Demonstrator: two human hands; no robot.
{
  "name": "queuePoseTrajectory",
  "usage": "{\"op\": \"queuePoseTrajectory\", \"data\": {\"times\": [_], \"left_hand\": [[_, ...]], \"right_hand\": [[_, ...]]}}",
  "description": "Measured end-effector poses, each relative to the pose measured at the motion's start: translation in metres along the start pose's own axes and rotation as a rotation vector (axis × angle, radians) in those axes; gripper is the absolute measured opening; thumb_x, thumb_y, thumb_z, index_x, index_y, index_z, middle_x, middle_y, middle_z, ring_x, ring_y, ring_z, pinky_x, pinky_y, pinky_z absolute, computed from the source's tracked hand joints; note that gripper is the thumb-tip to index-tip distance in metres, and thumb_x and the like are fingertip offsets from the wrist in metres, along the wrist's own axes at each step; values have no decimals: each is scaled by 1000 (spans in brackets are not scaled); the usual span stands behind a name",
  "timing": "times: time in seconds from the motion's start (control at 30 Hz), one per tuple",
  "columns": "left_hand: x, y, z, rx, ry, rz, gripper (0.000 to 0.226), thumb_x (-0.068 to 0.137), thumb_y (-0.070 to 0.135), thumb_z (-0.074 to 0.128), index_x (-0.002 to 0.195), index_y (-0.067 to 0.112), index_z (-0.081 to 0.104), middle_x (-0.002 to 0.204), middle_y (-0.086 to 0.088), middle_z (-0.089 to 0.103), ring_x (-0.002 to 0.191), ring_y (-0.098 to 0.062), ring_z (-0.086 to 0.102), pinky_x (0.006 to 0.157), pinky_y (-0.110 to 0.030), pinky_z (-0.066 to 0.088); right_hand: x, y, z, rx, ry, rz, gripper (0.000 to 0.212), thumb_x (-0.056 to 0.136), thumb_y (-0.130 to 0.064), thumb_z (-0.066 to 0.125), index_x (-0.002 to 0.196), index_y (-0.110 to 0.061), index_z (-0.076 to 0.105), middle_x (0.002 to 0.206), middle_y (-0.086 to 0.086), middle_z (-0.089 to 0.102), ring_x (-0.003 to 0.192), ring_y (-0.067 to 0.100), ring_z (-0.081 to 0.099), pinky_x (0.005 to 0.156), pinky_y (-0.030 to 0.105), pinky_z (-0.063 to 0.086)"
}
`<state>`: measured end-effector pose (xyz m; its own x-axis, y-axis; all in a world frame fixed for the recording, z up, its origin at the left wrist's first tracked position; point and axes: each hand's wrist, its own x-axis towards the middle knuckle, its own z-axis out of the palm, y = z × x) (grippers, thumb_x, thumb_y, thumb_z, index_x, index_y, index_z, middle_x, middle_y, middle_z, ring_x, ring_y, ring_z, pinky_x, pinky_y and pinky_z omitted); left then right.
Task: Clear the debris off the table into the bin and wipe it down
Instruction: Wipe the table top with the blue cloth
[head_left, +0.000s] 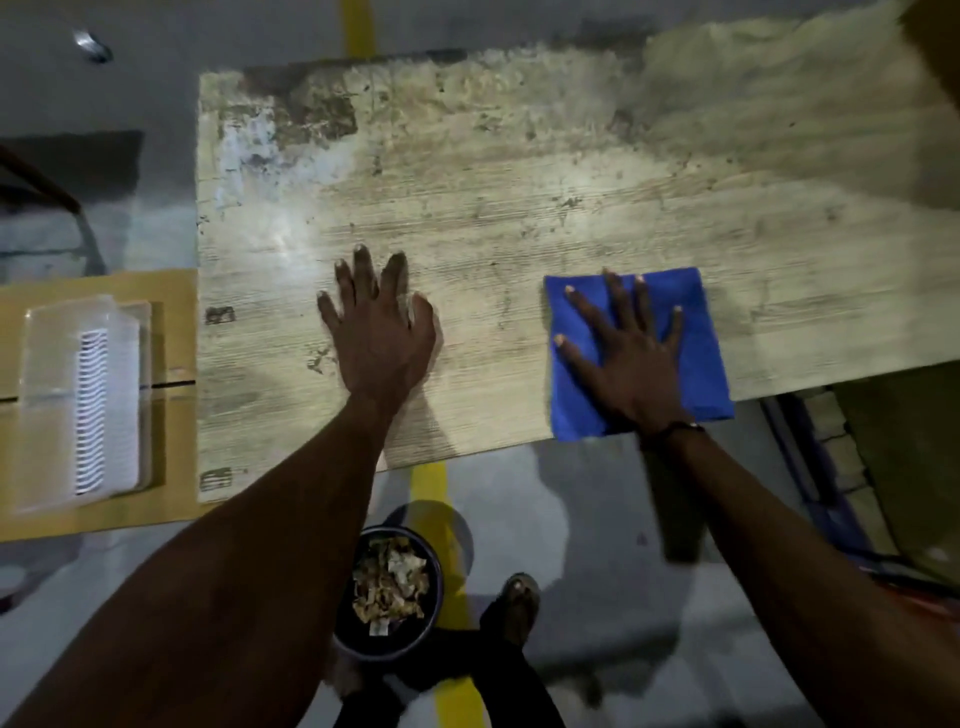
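Head view, looking straight down. Worn, pale wood-grain table top (519, 208) filling the upper middle, stained and scuffed, darkest patches at the far left corner. Left hand (379, 332) flat on the bare wood near the front edge, fingers straight and spread, palm down, holding nothing. Right hand (628, 353) likewise flat with fingers splayed wide, pressing down on a folded bright blue cloth (696, 332); no curl around the fabric, just a palm on top. Blue cloth lying at the table's near edge, its front corner hanging slightly past the rim, well apart from the left hand. Dark band (675, 428) around the right wrist.

Down on the grey floor, between the two forearms and just in front of the table, a round dark bin (431, 613) with torn, crumpled tan and white paper scraps (389, 582) heaped inside. A sandalled foot (517, 603) just beside the bin's right side. Yellow floor stripe (428, 480) running under the table and past the bin.

Off to the left, a yellowish-brown board surface (171, 338) touching the table's left edge, with a translucent white plastic slotted tray (78, 400) resting on it. Small shiny object (92, 47) on the floor at far top left, too blurred to identify.
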<state>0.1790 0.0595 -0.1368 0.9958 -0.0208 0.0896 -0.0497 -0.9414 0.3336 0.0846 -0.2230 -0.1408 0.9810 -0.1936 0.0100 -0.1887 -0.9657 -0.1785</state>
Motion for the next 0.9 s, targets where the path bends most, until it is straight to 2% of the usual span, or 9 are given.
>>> {"op": "queuePoseTrajectory", "data": {"times": [0.07, 0.17, 0.3, 0.37, 0.4, 0.57, 0.67, 0.83, 0.9], "left_hand": [[1, 3, -3, 9, -3, -17, 64, 101, 49, 38, 162, 29, 38, 175, -10, 21, 162, -36, 16, 126, -63, 13], [1, 5, -3, 22, -4, -20, 64, 101, 49, 37, 162, 30, 38, 175, -9, 21, 162, -35, 17, 125, -63, 14], [2, 3, -1, 11, -10, -32, 64, 100, 49, 38, 161, 31, 38, 175, -7, 21, 162, -33, 17, 125, -64, 15], [2, 3, -2, 8, -8, -31, 64, 99, 50, 38, 161, 31, 39, 175, -7, 22, 162, -33, 18, 125, -64, 16], [2, 4, -3, 4, -5, -29, 64, 99, 50, 37, 161, 31, 39, 175, -7, 22, 162, -33, 18, 125, -64, 16], [1, 5, -4, -24, 13, -30, 64, 100, 51, 39, 160, 31, 40, 175, -7, 22, 162, -32, 16, 126, -64, 14], [1, 5, -1, -20, 11, -28, 63, 100, 50, 41, 160, 31, 40, 175, -6, 21, 163, -31, 16, 127, -63, 14], [2, 1, 5, 47, 24, -17, 64, 101, 48, 39, 162, 30, 38, 175, -9, 22, 161, -35, 20, 124, -65, 19], [3, -1, 7, 82, -3, -6, 65, 103, 49, 33, 165, 29, 33, 176, -10, 17, 162, -36, 16, 124, -67, 17]], "right_hand": [[27, 10, -3, 35, 23, 76, 70, 97, -79, 33, 162, -54, 25, 178, -6, 13, 164, 28, 7, 122, 76, 9], [56, -23, 9, 65, 62, 108, 71, 97, -79, 33, 162, -51, 29, 177, 1, 16, 164, 33, 9, 122, 76, 6], [53, -81, 28, 52, 60, -184, 69, 98, -79, 35, 161, -52, 33, 176, -2, 21, 164, 32, 13, 123, 70, 6], [53, -78, 30, 60, 67, -293, 67, 98, -78, 36, 160, -52, 34, 175, -3, 25, 163, 29, 16, 123, 70, 9], [59, -69, 29, 50, 70, -291, 67, 98, -79, 36, 160, -53, 33, 175, -4, 25, 163, 27, 16, 123, 70, 11], [101, -12, 10, 59, 72, 43, 70, 97, -80, 30, 161, -51, 32, 176, 0, 21, 163, 34, 14, 121, 75, 8], [106, -28, 13, 69, 81, 150, 72, 98, -79, 26, 163, -49, 29, 176, 4, 19, 163, 37, 12, 121, 77, 7], [72, -75, 29, 46, 60, -189, 68, 99, -78, 34, 162, -52, 29, 177, -3, 19, 164, 30, 10, 123, 69, 6], [80, -73, 28, 63, 54, -243, 68, 99, -78, 38, 162, -53, 28, 177, -5, 19, 164, 28, 9, 124, 69, 5]]}}
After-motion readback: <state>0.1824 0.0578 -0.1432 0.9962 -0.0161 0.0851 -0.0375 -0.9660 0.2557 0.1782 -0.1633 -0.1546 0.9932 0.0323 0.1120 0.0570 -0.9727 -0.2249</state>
